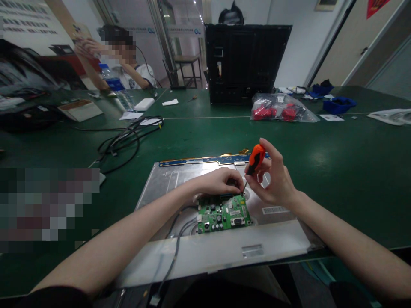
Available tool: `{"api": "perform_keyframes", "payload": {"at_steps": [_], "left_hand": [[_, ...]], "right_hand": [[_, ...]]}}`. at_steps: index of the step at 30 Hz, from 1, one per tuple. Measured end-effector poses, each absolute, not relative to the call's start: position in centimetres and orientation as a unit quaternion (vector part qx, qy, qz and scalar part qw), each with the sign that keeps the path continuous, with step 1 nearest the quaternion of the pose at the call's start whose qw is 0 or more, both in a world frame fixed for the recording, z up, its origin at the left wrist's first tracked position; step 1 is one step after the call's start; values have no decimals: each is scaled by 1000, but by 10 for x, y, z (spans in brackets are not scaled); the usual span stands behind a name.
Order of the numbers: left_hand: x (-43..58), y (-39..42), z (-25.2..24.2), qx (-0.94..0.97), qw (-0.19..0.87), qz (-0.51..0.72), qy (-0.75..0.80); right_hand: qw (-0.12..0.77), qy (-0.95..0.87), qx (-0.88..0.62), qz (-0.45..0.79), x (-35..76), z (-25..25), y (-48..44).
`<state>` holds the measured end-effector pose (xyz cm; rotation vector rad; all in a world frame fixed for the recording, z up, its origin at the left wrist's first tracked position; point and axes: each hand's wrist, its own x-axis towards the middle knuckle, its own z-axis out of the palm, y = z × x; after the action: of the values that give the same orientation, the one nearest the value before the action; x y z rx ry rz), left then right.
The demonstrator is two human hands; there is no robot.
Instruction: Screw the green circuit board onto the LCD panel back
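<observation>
My right hand (272,182) grips an orange and black screwdriver (256,157) by its handle, tilted, with its shaft pointing down at the upper right corner of a green circuit board (221,216). Beside that tip, the fingers of my left hand (223,182) are curled together at the board's upper edge; whatever they pinch is hidden. The board lies on the metal back of a flat display panel (272,239). Grey cables (177,246) run from the board's left side over the panel's near edge. Along the far edge sits a narrow blue circuit strip (195,161).
Beyond the panel stand a black monitor housing (247,64) and a plastic bag with red items (282,109). Coiled black cables (128,137) lie to the left on the green table (346,171). A water bottle (117,87) stands near a person (128,68) holding up a phone.
</observation>
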<state>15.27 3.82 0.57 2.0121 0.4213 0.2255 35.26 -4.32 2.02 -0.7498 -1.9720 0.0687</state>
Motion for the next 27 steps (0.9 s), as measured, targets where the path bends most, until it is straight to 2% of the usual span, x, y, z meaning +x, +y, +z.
{"api": "perform_keyframes", "payload": {"at_steps": [20,27], "left_hand": [[153,38,4,839,504,98,182],[153,38,4,843,496,99,186]], "right_hand": [[496,-810,-313,29,354,16,-41],[489,-814,-315,-4,355,18,-41]]}}
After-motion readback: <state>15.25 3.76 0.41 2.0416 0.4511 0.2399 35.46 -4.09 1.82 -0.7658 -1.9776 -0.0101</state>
